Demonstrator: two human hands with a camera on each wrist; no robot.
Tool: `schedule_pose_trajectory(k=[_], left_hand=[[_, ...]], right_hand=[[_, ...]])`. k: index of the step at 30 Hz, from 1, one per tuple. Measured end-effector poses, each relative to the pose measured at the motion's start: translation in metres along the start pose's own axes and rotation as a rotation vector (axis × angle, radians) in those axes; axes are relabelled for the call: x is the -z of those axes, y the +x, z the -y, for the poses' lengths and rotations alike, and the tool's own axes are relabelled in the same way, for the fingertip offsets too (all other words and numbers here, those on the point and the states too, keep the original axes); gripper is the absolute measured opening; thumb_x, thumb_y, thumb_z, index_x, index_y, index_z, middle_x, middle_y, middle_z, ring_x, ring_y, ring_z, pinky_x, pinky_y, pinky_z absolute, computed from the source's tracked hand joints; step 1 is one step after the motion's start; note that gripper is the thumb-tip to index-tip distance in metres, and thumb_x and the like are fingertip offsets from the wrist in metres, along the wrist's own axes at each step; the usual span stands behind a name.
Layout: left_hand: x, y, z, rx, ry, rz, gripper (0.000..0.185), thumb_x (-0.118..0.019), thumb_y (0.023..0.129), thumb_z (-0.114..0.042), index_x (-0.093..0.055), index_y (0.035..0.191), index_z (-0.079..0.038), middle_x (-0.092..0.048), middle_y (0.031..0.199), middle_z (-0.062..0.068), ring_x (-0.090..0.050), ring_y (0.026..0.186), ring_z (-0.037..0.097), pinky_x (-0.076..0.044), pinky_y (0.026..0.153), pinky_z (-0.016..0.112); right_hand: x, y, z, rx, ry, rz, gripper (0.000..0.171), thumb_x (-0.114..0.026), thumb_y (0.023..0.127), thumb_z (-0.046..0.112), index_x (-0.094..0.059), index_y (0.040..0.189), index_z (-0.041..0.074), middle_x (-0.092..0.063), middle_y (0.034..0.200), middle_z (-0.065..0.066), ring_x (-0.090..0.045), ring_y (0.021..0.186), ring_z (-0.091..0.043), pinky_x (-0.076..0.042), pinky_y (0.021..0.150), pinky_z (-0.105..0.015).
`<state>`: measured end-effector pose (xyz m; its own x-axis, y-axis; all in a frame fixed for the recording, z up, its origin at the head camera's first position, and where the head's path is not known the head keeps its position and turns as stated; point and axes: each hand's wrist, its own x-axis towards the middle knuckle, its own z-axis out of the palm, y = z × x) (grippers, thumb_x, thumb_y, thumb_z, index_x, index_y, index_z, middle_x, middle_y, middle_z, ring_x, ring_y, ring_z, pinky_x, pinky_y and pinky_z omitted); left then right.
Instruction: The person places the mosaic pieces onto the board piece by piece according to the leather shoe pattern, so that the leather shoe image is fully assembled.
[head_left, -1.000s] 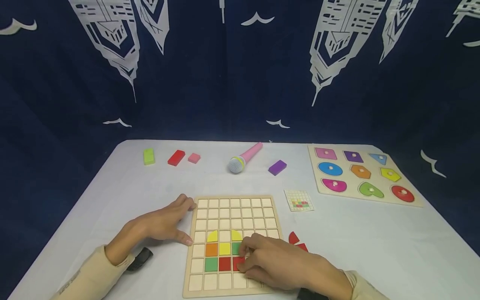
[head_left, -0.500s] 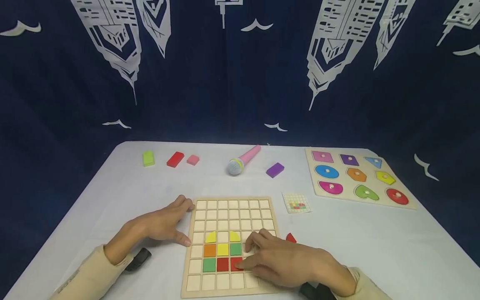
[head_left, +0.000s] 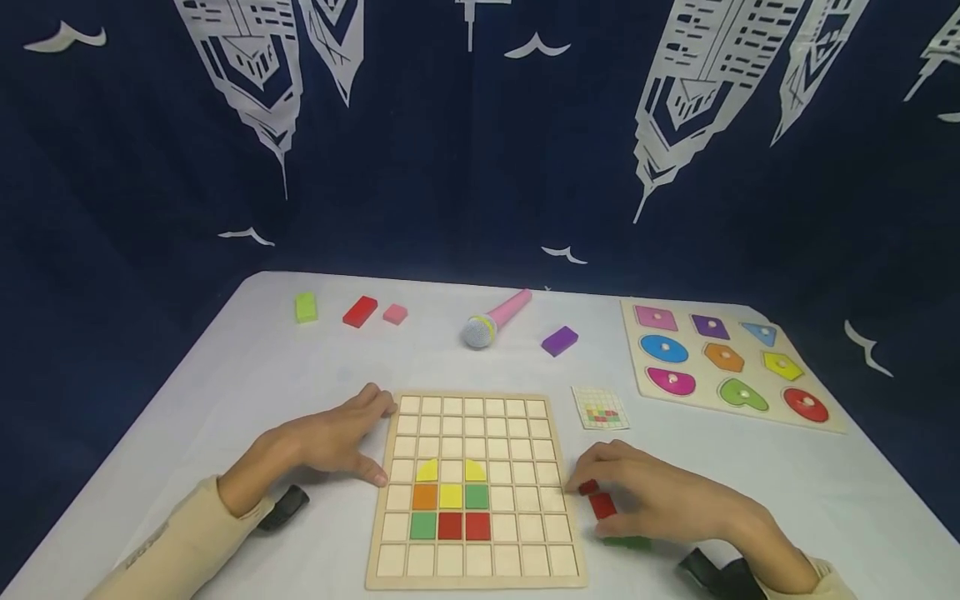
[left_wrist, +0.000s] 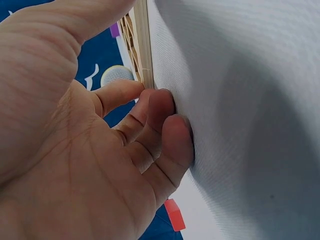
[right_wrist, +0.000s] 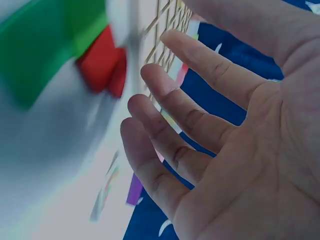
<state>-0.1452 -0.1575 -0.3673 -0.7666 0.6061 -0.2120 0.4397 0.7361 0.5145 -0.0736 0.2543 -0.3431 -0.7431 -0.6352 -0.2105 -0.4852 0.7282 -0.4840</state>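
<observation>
The right hand (head_left: 660,493) is poised low over the tabletop (head_left: 480,375), just right of the wooden board (head_left: 497,450), its fingers held out and slightly apart, pinching nothing. A loose red tile (head_left: 602,505) lies beneath it, framed between thumb and forefinger in the head view; the right wrist view shows a gap between tile and fingers. The tile looks about square, so no long axis stands out. A smaller red piece (head_left: 588,487) sits at its far left corner, partly covered, and green pieces (head_left: 628,542) lie on its near side, under the thumb.

The right hand is clearly the nearer one: the left hand (head_left: 322,446) is across the board, thumb and loosely bent fingers spread along its left edge. On the board, two red squares (head_left: 463,526) end the nearest filled row, with bare cells to their right, towards the loose tile.
</observation>
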Motion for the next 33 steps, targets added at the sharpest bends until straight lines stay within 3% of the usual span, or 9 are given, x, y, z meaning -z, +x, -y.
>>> schedule_pose_trajectory(k=[10, 16, 21, 28, 33], left_hand=[[0.000, -0.003, -0.001, 0.000, -0.026, 0.002, 0.081, -0.088, 0.072, -0.039, -0.043, 0.132, -0.011, -0.041, 0.115, 0.004, -0.047, 0.115, 0.023, -0.043, 0.099, 0.045], [0.000, -0.004, 0.000, 0.001, -0.015, -0.007, 0.081, -0.088, 0.072, -0.039, -0.042, 0.133, -0.012, -0.041, 0.116, 0.003, -0.047, 0.114, 0.023, -0.044, 0.098, 0.045], [0.000, -0.001, -0.003, 0.001, -0.001, -0.008, 0.081, -0.089, 0.072, -0.038, -0.042, 0.132, -0.012, -0.042, 0.115, 0.004, -0.047, 0.112, 0.022, -0.044, 0.097, 0.044], [0.001, 0.000, -0.006, 0.016, 0.007, -0.005, 0.080, -0.089, 0.071, -0.038, -0.043, 0.132, -0.012, -0.042, 0.114, 0.003, -0.048, 0.112, 0.021, -0.045, 0.097, 0.043], [0.000, -0.001, -0.003, 0.018, 0.018, -0.008, 0.081, -0.090, 0.070, -0.039, -0.044, 0.131, -0.012, -0.043, 0.113, 0.003, -0.048, 0.111, 0.021, -0.045, 0.097, 0.043]], right_hand=[[-0.006, -0.011, -0.016, -0.098, 0.076, 0.017, 0.033, -0.086, 0.076, 0.036, -0.065, 0.102, 0.038, -0.059, 0.100, 0.019, -0.052, 0.097, -0.005, -0.048, 0.087, -0.027], [-0.012, -0.010, -0.005, -0.260, -0.023, 0.007, 0.034, -0.090, 0.071, 0.027, -0.065, 0.094, 0.034, -0.056, 0.081, 0.015, -0.051, 0.082, -0.007, -0.046, 0.072, -0.026], [-0.020, -0.009, 0.007, -0.393, -0.160, -0.017, 0.032, -0.092, 0.068, 0.028, -0.069, 0.091, 0.033, -0.056, 0.077, 0.017, -0.051, 0.077, -0.009, -0.052, 0.074, -0.030], [-0.013, -0.010, 0.015, -0.193, -0.168, -0.039, 0.019, -0.084, 0.078, 0.032, -0.069, 0.089, 0.032, -0.055, 0.074, 0.019, -0.049, 0.070, -0.002, -0.045, 0.066, -0.024], [-0.014, 0.007, 0.036, 0.011, -0.161, -0.067, 0.012, -0.080, 0.083, 0.028, -0.071, 0.090, 0.030, -0.059, 0.079, 0.020, -0.050, 0.073, 0.001, -0.046, 0.067, -0.022]])
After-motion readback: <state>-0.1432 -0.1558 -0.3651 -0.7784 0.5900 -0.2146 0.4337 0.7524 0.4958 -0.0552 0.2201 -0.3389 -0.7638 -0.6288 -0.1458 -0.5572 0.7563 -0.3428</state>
